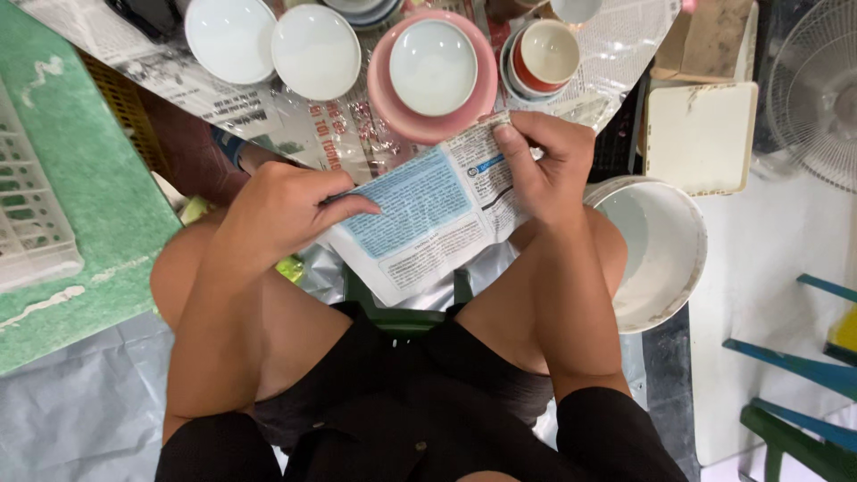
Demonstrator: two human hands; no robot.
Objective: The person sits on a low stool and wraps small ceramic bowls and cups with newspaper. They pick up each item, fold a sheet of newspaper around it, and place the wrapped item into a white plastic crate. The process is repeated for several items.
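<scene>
Person sitting, knees apart, both hands working a folded newspaper sheet [428, 219] over the lap. Left hand [281, 210] is pinching the sheet's near-left edge, fingers curled, forefinger lying flat across the paper. Right hand [544, 165] is gripping the far-right corner, thumb on top, fingers wrapped under.

Sheet's long axis is running on a diagonal, from the low end by the left hand up toward the pink plate [433, 76]; the raised corner is pointing at that plate's near rim and almost touching it. Blue printed block is facing up.

Pink plate is carrying a white bowl [433, 67]. Left of the pink plate, two white saucers [272, 45] are sitting side by side on newspaper. Right of it, a red-and-cream cup [546, 55] is standing in stacked dishes. Below and right of the pink plate, beside the person's right knee, a white bucket [665, 250] is resting on the floor.
</scene>
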